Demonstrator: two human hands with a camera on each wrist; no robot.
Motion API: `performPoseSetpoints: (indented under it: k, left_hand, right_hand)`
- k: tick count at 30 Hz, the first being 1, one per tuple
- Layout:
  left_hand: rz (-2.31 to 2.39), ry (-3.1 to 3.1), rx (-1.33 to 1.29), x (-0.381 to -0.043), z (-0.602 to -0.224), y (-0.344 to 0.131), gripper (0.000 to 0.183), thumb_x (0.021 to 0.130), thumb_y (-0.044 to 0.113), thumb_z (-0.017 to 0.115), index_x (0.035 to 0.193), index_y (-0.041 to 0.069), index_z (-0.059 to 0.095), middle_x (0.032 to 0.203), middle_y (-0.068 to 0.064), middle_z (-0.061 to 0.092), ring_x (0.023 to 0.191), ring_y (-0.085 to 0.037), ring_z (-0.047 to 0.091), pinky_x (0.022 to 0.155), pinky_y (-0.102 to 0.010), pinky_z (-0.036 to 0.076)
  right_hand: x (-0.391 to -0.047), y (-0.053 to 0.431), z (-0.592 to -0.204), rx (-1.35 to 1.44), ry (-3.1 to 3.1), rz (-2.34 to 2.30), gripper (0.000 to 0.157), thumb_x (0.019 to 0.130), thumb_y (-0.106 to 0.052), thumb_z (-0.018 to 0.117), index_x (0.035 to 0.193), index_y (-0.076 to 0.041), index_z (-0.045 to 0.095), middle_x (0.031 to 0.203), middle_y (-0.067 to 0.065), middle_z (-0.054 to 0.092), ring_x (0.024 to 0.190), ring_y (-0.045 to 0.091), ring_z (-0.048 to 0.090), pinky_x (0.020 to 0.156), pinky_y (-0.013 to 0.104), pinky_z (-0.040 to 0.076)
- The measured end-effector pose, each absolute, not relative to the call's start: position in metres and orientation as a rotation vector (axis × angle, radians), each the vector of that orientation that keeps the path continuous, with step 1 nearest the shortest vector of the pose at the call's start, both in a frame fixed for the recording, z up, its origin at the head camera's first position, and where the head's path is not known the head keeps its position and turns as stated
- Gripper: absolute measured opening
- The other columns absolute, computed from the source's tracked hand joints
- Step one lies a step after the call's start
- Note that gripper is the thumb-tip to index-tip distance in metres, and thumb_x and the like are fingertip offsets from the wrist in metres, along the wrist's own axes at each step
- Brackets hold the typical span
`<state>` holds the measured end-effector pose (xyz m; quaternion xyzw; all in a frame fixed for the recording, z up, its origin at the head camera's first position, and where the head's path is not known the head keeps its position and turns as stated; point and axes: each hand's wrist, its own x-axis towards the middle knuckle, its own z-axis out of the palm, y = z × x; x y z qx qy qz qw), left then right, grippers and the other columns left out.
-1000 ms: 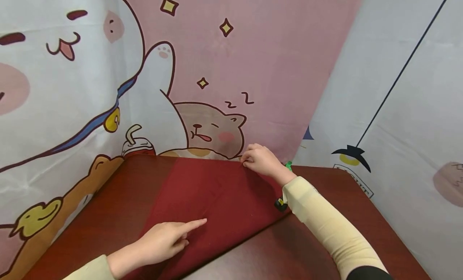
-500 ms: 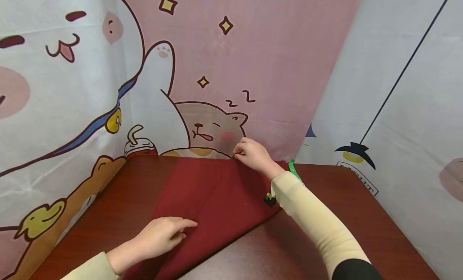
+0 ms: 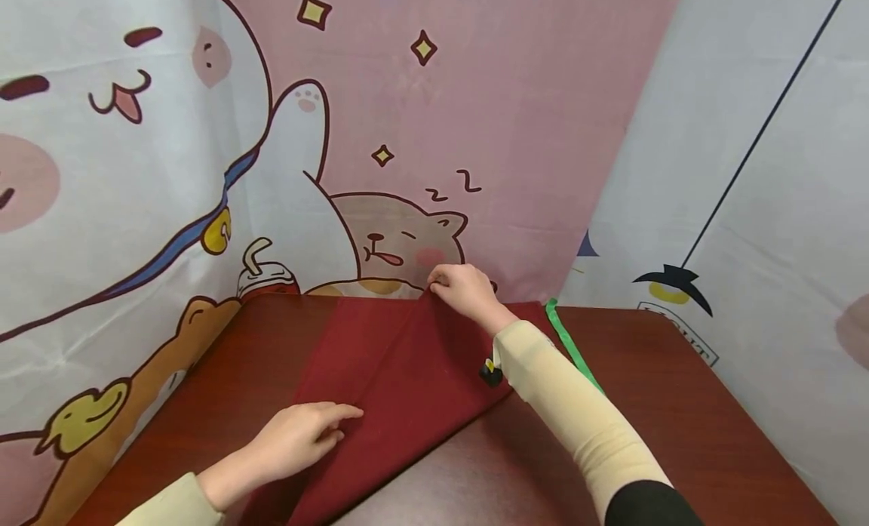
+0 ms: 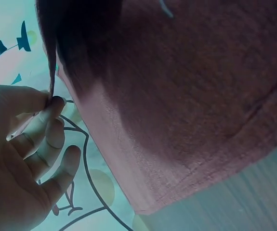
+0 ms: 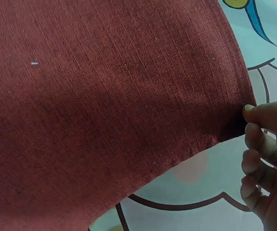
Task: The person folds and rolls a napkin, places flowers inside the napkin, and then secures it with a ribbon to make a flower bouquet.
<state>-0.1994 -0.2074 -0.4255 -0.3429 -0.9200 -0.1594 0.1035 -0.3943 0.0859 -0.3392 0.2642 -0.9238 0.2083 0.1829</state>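
Note:
A dark red cloth (image 3: 407, 390) lies on the table with its top layer partly lifted, an edge slanting from one hand to the other in the head view. At the back, my right hand (image 3: 465, 290) pinches a raised corner between thumb and index finger; the right wrist view shows this corner of the cloth (image 5: 234, 110) stretched taut. My left hand (image 3: 299, 435) is at the near left end of that edge. In the left wrist view, the left hand's thumb and index finger pinch the thin edge, with the lower layer (image 4: 186, 120) spread beneath.
A green ribbon (image 3: 570, 345) trails over the brown table (image 3: 679, 405) beside the cloth's right side, partly behind the right sleeve. A small black device (image 3: 490, 373) with a yellow mark is under the right cuff. A printed cartoon curtain (image 3: 543, 96) hangs behind the table.
My right hand has moved left with the cloth corner, and more of the green ribbon shows. My left hand has drawn slightly left, its extended index finger now bent.

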Motion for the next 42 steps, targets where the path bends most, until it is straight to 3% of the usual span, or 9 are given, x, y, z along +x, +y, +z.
performPoseSetpoints:
  k: [7,22,28,42]
  left_hand:
    - [-0.449,-2.697,-0.964,-0.201,-0.426,-0.214,0.04,0.082,0.009,0.072,0.119,0.021,0.065,0.101,0.01,0.066,0.082,0.0,0.059,0.068,-0.029,0.05]
    - [-0.567,-2.798,-0.848,-0.207,-0.434,-0.228,0.036,0.085,0.011,0.071,0.119,0.02,0.067,0.092,0.014,0.062,0.075,0.002,0.052,0.065,-0.027,0.046]
    - [-0.579,-2.828,-0.811,-0.212,-0.433,-0.234,0.034,0.085,0.013,0.07,0.118,0.02,0.067,0.08,0.019,0.054,0.069,0.003,0.049,0.061,-0.026,0.044]
    - [-0.674,-2.861,-0.748,-0.22,-0.435,-0.247,0.035,0.086,0.012,0.07,0.12,0.019,0.066,0.077,0.019,0.054,0.064,0.002,0.049,0.06,-0.025,0.042]
  right_hand:
    - [-0.4,0.076,-0.34,0.742,-2.624,0.635,0.008,0.09,-0.021,0.068,0.095,-0.023,0.073,0.094,-0.006,0.071,0.088,0.014,0.065,0.074,0.037,0.05]
    - [-0.411,0.055,-0.349,0.721,-2.636,0.725,0.007,0.089,-0.021,0.068,0.094,-0.023,0.072,0.089,-0.007,0.07,0.083,0.012,0.064,0.074,0.038,0.05]
    - [-0.419,0.046,-0.356,0.694,-2.609,0.809,0.008,0.089,-0.022,0.069,0.095,-0.02,0.073,0.087,-0.006,0.07,0.079,0.013,0.063,0.072,0.037,0.049]
    - [-0.424,0.025,-0.362,0.647,-2.564,0.987,0.009,0.088,-0.02,0.069,0.096,-0.017,0.073,0.081,-0.005,0.069,0.074,0.011,0.062,0.071,0.035,0.049]
